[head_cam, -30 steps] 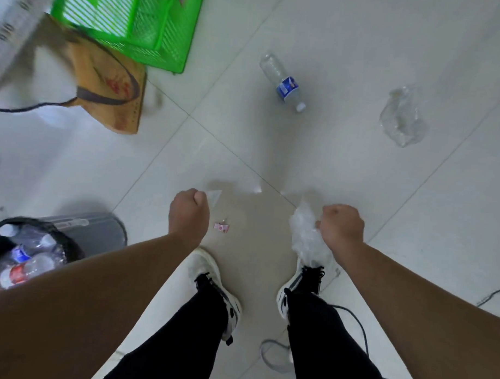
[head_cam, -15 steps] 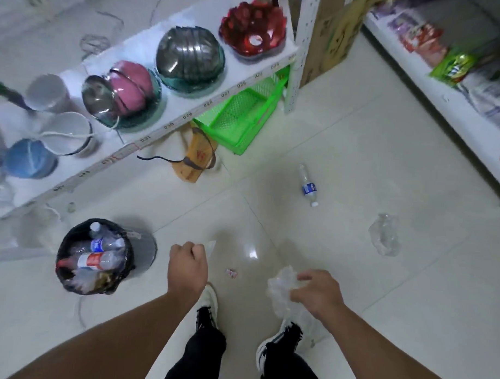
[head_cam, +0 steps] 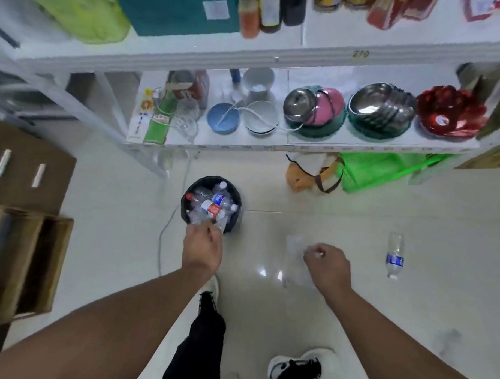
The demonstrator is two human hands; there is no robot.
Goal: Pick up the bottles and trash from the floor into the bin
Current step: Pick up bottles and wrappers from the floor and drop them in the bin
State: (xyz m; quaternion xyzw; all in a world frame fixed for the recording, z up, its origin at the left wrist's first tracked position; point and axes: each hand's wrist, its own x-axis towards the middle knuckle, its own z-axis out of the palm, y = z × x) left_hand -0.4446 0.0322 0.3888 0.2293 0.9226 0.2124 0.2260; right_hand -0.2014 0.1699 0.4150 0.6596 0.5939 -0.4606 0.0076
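The left hand [head_cam: 202, 250] is seen at the near rim of the bin [head_cam: 234, 225], fingers curled together; something small seems pinched at the fingertips, but blur hides what it is. The bin, lined in black, is packed with clear bottles [head_cam: 214, 206] and sits just ahead of that hand on the floor [head_cam: 113, 241]. The right hand [head_cam: 327, 267] is held to the right of the left hand, well apart, fingers pinched on a crumpled clear plastic wrapper [head_cam: 296, 247] that hangs to its left and below; the wrapper is blurred and faint. One bottle with a blue label [head_cam: 394, 255] is left lying on the floor to the right of the right hand, apart from it. A shelf [head_cam: 315, 145] with bowls is seen beyond the bin, and a green basket [head_cam: 379, 174] under it, ahead of the right hand. Cardboard boxes [head_cam: 22, 252] are stacked far left of the left hand.
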